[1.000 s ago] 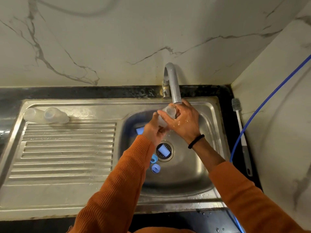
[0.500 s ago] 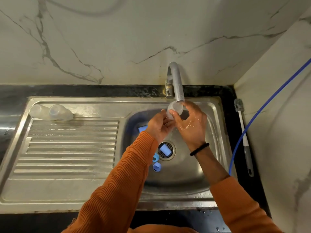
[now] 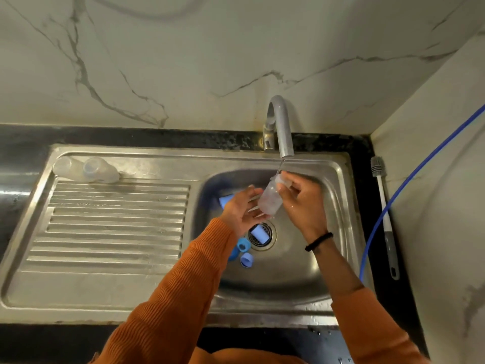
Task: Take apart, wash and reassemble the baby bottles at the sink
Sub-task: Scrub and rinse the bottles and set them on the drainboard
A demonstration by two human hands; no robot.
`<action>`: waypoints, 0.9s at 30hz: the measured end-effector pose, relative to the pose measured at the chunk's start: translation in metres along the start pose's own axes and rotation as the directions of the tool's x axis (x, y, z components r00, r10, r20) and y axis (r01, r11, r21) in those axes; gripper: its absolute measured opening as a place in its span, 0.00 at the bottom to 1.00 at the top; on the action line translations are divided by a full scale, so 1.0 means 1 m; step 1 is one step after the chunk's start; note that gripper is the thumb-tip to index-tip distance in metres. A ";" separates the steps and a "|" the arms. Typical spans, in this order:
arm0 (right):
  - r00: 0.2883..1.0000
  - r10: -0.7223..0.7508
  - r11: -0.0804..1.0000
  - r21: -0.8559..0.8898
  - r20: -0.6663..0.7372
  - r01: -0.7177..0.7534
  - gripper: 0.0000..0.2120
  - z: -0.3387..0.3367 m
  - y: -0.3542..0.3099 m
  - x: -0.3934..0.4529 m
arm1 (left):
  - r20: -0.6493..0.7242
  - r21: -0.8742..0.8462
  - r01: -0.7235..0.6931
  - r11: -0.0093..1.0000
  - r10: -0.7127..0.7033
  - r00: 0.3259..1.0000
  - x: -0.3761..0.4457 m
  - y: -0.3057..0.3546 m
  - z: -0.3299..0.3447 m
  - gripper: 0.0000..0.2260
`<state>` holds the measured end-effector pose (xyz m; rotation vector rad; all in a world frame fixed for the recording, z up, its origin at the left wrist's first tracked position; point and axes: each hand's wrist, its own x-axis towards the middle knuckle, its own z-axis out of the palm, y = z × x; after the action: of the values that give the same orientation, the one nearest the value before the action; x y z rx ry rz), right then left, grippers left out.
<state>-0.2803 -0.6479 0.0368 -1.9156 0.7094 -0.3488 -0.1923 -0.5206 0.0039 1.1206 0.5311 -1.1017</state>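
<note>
A: Right hand point(image 3: 301, 203)?
B: Pinching a clear bottle point(image 3: 270, 199) near its neck, held tilted under the tap point(image 3: 282, 127); thin stream running onto it, over the sink point(image 3: 338, 206).
A: Left hand point(image 3: 240, 210)?
B: Fingers relaxed, spread, just beside the bottle's base, gripping nothing.
A: Other parts?
B: Blue caps point(image 3: 245, 252) near the drain; two clear bottles point(image 3: 86, 170) lying on the drainboard.

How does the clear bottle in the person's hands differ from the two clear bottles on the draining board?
The held bottle is tilted with its mouth up under the tap, gripped by the right hand; the two bottles on the draining board lie on their sides, untouched. The held one is over the basin; the others rest at the board's far left corner. All are clear plastic and capless.
</note>
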 end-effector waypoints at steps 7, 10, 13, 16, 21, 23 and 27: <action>0.869 0.464 0.630 0.626 0.171 -0.459 0.11 0.014 0.023 0.013 | 0.233 0.493 -0.453 0.743 0.390 0.891 -0.026 0.006 -0.018 0.21; 0.747 0.563 0.372 0.699 0.353 -0.610 0.09 0.017 0.020 0.009 | 0.333 0.683 -0.581 0.443 0.519 0.787 -0.031 0.008 -0.021 0.27; 0.677 0.601 0.271 0.688 0.426 -0.673 0.11 0.024 0.017 0.000 | 0.335 0.731 -0.602 0.321 0.600 0.726 -0.037 0.005 -0.021 0.28; 0.658 0.617 0.259 0.677 0.432 -0.688 0.13 0.030 0.014 -0.008 | 0.323 0.746 -0.611 0.266 0.657 0.681 -0.043 0.000 -0.023 0.26; 0.797 0.542 0.624 0.507 0.267 -0.594 0.14 0.034 0.014 -0.029 | 0.320 0.794 -0.584 0.169 0.701 0.638 -0.065 -0.002 -0.034 0.26; 0.903 0.381 0.818 0.381 0.200 -0.430 0.17 0.034 0.014 -0.038 | 0.290 0.817 -0.554 0.162 0.715 0.636 -0.072 -0.001 -0.042 0.26; 0.963 0.102 0.966 0.207 0.251 -0.156 0.22 0.046 0.000 -0.058 | 0.211 0.835 -0.509 0.210 0.732 0.648 -0.086 0.000 -0.063 0.26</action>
<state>-0.3011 -0.5791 0.0207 -1.6519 0.6044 -0.1075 -0.2168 -0.4272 0.0490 2.1288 -0.4381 -0.3974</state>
